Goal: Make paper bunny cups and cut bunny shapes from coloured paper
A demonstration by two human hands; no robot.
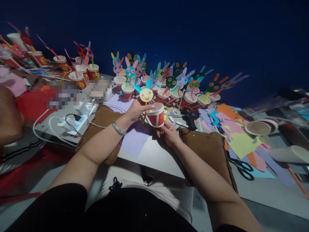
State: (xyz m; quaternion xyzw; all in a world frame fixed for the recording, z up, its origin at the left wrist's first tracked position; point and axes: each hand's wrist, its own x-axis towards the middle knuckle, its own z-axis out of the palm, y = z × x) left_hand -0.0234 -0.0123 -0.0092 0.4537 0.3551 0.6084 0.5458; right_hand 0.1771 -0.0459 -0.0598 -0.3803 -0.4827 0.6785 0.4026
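Observation:
Both hands hold a red-and-white paper cup (158, 120) above the front of the table. At its rim, my left hand (135, 111) is closed, with the thumb lying over the rim beside a purple straw. The fingers of my right hand (170, 133) grip the cup near its base. A pale yellow paper rabbit face (146, 95) with blue ears rises from the cup. Behind it stand several similar cups with rabbit faces, among them a dark green rabbit face (171, 82).
A black glue gun (190, 119) and markers lie behind my right hand. Brown cushions (205, 149) flank the work area. Paper scraps (238, 141) and black-handled scissors (243, 169) are at right. A power strip (80, 119) with cables and another person's arm (9, 116) are at left.

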